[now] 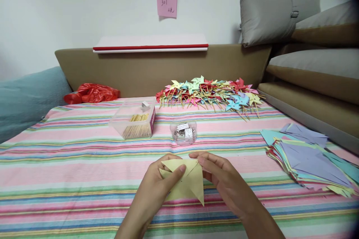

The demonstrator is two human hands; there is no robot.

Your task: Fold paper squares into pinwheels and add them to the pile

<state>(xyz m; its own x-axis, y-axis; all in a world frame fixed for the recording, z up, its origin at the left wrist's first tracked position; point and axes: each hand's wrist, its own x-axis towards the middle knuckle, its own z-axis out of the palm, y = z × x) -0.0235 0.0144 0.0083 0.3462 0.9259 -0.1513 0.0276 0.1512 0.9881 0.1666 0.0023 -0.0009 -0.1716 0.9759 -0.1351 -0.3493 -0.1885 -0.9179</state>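
Observation:
A yellow paper square with cuts running in from its corners is held above the striped cloth. My left hand grips its left side, the thumb lying on top near the middle. At the upper right corner, my right hand pinches the paper between thumb and fingers. Small dark holes show at the paper's centre and near that corner. Beyond my hands stands a clear round container of small metal pieces with white labels. To its left is a clear plastic box of thin wooden sticks.
A stack of cut coloured paper squares lies at the right. Many finished paper pinwheels are heaped at the back. A red plastic bag sits at the back left. Grey and brown cushions border the right side, a blue cushion the left.

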